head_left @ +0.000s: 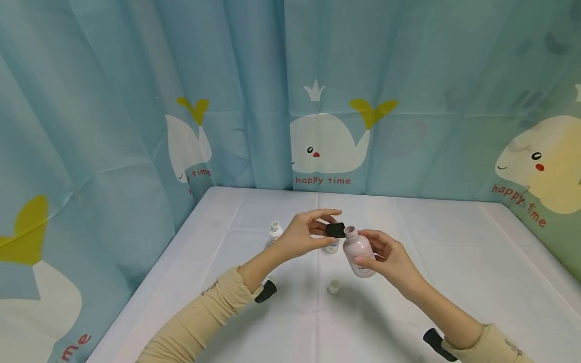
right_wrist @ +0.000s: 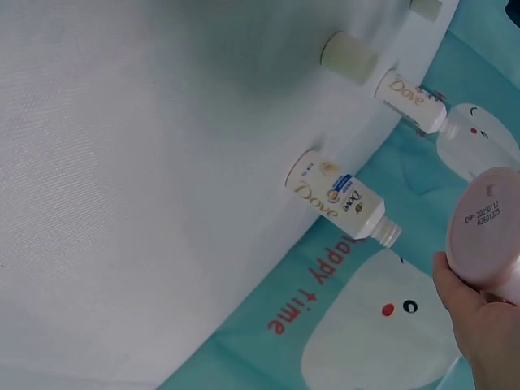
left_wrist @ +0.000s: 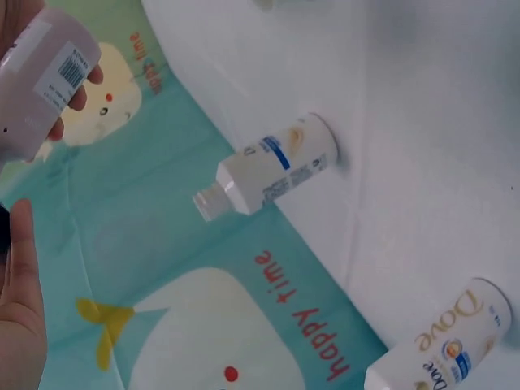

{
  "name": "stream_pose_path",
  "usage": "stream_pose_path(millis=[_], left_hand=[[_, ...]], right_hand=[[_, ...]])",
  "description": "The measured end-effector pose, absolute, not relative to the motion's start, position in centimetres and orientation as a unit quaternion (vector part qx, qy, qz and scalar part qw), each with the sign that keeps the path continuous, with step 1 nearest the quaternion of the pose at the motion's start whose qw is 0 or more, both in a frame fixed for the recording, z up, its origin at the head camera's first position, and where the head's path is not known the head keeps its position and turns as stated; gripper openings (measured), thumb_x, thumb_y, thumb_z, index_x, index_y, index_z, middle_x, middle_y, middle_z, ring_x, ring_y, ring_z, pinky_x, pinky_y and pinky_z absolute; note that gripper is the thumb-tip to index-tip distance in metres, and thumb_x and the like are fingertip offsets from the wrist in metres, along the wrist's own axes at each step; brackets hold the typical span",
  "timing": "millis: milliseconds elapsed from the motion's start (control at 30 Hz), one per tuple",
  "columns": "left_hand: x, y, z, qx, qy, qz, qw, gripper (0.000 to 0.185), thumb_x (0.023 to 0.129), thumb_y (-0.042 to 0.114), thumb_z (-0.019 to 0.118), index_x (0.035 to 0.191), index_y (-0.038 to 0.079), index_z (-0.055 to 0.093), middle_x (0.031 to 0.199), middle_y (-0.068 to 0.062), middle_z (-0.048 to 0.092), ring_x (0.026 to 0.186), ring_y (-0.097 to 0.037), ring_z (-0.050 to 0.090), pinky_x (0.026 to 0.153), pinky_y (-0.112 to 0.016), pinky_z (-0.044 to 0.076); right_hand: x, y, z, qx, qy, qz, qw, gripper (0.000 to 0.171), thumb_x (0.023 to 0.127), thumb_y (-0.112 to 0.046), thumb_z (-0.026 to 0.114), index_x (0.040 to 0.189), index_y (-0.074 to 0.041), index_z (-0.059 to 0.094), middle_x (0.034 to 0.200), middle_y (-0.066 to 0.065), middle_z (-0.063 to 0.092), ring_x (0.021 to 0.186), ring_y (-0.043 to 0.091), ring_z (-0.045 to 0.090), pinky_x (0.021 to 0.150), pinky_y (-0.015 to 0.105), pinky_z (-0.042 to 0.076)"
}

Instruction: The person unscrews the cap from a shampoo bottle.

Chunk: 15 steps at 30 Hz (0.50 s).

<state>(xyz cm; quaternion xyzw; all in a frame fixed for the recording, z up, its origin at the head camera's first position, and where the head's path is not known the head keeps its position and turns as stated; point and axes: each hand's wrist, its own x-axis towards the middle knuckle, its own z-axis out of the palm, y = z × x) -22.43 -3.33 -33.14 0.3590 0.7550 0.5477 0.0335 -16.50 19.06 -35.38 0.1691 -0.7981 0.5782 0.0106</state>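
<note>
My left hand (head_left: 330, 225) pinches a small black cap (head_left: 335, 230) just beside the open neck of a pale pink bottle (head_left: 358, 253). My right hand (head_left: 380, 252) grips that bottle, tilted, above the white table (head_left: 454, 262). The left wrist view shows the pink bottle (left_wrist: 36, 77) with its barcode label at the top left and part of my left hand (left_wrist: 20, 309) below it. Seen from the right wrist, the bottle's round base (right_wrist: 487, 231) rests in my right hand (right_wrist: 479, 325).
Two small white Dove bottles without caps stand on the table, one (head_left: 274, 232) left of my hands and one (head_left: 333, 246) behind them. A white cap (head_left: 333, 286) lies nearer me. Blue whale-print curtains (head_left: 327, 101) close in the table.
</note>
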Motion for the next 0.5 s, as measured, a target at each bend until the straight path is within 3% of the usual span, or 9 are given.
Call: stream_pose_path(millis=[200,367,500], left_hand=[[-22.2,-2.7,-33.7,0.368,0.767,0.525,0.021,0.041,0.083,0.002,0.07,0.123,0.0,0.059,0.12,-0.017,0.059,0.096,-0.027,0.066,0.085,-0.022,0.055],[-22.1,-2.0,-34.0,0.352,0.765,0.537,0.054,0.038,0.083,0.0,0.069,0.119,0.003,0.059,0.12,-0.014,0.059,0.097,-0.023,0.065,0.085,-0.022,0.054],[-21.8,-1.3,-34.2,0.357,0.763,0.535,0.06,0.035,0.082,-0.002,0.068,0.115,0.002,0.057,0.115,-0.014,0.06,0.1,-0.022,0.063,0.086,-0.02,0.053]], right_hand=[[-16.5,19.3,-35.6,0.177,-0.797,0.578,0.008,0.058,0.084,-0.003,0.069,0.134,0.006,0.041,0.125,0.029,0.053,0.094,-0.003,0.06,0.077,0.019,0.053],[-16.5,19.5,-35.7,0.185,-0.795,0.578,0.006,0.06,0.085,-0.003,0.068,0.136,0.008,0.038,0.123,0.019,0.052,0.095,-0.003,0.059,0.078,0.018,0.053],[-16.6,19.9,-35.8,0.188,-0.802,0.567,0.004,0.059,0.085,-0.003,0.067,0.135,0.009,0.039,0.124,0.025,0.052,0.095,-0.005,0.059,0.078,0.018,0.054]])
